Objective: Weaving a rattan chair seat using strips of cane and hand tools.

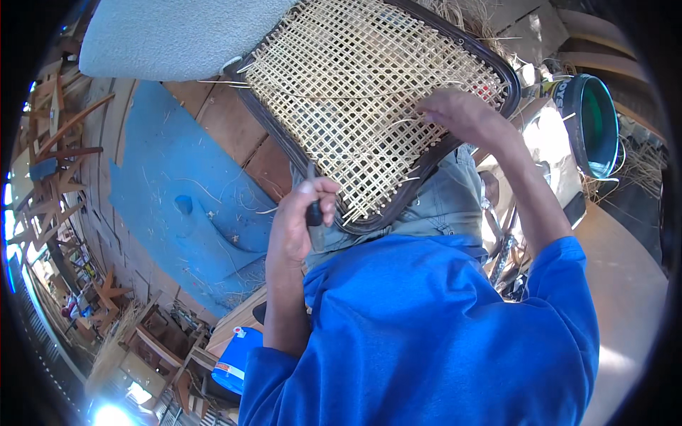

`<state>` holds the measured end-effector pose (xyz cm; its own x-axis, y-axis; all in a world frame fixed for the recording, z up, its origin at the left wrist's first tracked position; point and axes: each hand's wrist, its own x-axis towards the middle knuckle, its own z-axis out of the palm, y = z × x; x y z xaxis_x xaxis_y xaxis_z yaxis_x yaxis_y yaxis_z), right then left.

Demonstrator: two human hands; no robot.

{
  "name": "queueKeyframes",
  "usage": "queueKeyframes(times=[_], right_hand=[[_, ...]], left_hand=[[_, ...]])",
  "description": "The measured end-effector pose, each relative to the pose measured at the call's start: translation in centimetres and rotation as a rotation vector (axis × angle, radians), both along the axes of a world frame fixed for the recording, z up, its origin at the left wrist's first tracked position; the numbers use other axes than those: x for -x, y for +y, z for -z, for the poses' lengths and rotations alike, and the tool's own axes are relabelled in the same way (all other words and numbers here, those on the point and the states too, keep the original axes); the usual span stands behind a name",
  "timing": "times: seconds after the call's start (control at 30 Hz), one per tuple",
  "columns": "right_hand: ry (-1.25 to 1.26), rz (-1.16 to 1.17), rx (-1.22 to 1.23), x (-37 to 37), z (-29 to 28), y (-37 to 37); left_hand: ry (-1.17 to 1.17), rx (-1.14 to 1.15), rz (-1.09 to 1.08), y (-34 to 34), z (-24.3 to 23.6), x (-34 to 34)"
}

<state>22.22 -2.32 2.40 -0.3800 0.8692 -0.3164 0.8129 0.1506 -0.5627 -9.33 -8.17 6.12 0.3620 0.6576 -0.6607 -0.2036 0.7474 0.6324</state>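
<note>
- wooden furniture parts (pixel 60 153), brown, jumbled, at nine to ten o'clock.
- blue sheet (pixel 170 213), flat on the floor, at nine o'clock, strewn with loose pale strands.
- cushion (pixel 177 35), pale, rough-textured, between ten and eleven o'clock, against the panel's upper left corner.
- blue container (pixel 238 358), at seven o'clock, beside the shirt.
- left hand (pixel 298 216), just left of centre, toward nine o'clock; fingers curled closed around a tool; by the frame's lower left edge, contact unclear.
- tool (pixel 315 214), black handle in the left fist, thin metal shaft pointing to twelve o'clock.
- woven cane panel (pixel 348 92), straw-coloured open lattice, at twelve o'clock; dark frame (pixel 266 126) around it, lower end over the grey trousers (pixel 447 199); loose strand ends on the surface.
- right hand (pixel 455 113), between one and two o'clock, over the panel's right part; fingers bent; whether they grip a strand cannot be told.
- bucket (pixel 579 128), tipped, green inside, between two and three o'clock.
</note>
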Motion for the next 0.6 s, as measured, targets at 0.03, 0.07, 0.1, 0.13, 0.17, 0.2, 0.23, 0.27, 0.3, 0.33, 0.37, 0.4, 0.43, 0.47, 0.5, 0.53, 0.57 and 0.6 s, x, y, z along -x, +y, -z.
queueKeyframes(times=[0.03, 0.07, 0.1, 0.13, 0.17, 0.2, 0.23, 0.27, 0.3, 0.33, 0.37, 0.4, 0.43, 0.47, 0.5, 0.53, 0.57, 0.6], right_hand=[[0.032, -0.06, -0.128, 0.6, 0.6, -0.4], [0.032, -0.061, -0.123, 0.6, 0.8, -0.5], [-0.031, -0.077, -0.044, 1.5, -0.1, -0.2], [-0.095, -0.092, 0.036, 1.8, -0.7, -0.1], [-0.048, -0.079, -0.01, 1.4, 0.5, -0.3], [-0.051, -0.083, -0.01, 1.0, 0.5, -0.2], [0.197, 0.094, 0.118, 0.6, 0.4, 0.0], [0.443, 0.273, 0.245, 0.1, 0.2, 0.1], [0.506, 0.405, 0.162, -0.4, -1.1, 0.4], [0.712, 0.526, 0.057, -1.5, -1.7, 0.5], [0.916, 0.627, -0.041, -2.4, -2.4, 0.8], [0.579, 0.727, -0.162, -3.3, -4.4, 1.1], [1.218, 0.594, -0.209, -4.3, -4.5, 1.1], [1.271, 0.671, -0.208, -5.8, -5.0, 1.1], [1.3, 0.674, -0.253, -6.9, -6.2, 0.4], [1.349, 0.656, -0.282, -7.0, -7.3, 0.0], [1.349, 0.646, -0.272, -6.4, -8.4, 0.1], [1.404, 0.571, -0.284, -5.4, -9.4, 0.3]], left_hand=[[0.002, 0.046, 0.061, 0.1, -0.2, -0.5], [0.001, 0.05, 0.06, 0.3, -0.4, -1.2], [0.012, -0.009, 0.17, 0.6, -0.6, -1.9], [0.021, -0.068, 0.28, 0.9, -0.7, -2.7], [0.012, -0.065, 0.254, 1.1, -0.6, -3.4], [0.009, -0.065, 0.251, 1.4, -0.5, -3.9], [0.07, -0.11, 0.277, 1.8, -0.4, -4.4], [0.129, -0.155, 0.304, 2.2, -0.4, -5.0], [0.316, -0.175, 0.368, 2.5, -0.6, -5.6], [0.313, -0.17, 0.36, 2.9, -0.3, -6.0], [0.397, -0.189, 0.427, 3.6, 0.3, -6.5], [0.486, -0.205, 0.491, 4.4, 1.0, -6.7], [0.568, -0.331, 0.534, 5.2, 1.8, -7.8], [0.564, -0.326, 0.531, 6.0, 2.3, -9.0], [0.567, -0.39, 0.666, 7.1, 2.6, -11.3], [0.59, -0.448, 0.78, 7.9, 3.2, -12.9], [0.522, -0.947, 0.63, 7.8, 6.1, -14.3], [0.441, -1.428, 0.445, 7.1, 8.7, -15.3]])
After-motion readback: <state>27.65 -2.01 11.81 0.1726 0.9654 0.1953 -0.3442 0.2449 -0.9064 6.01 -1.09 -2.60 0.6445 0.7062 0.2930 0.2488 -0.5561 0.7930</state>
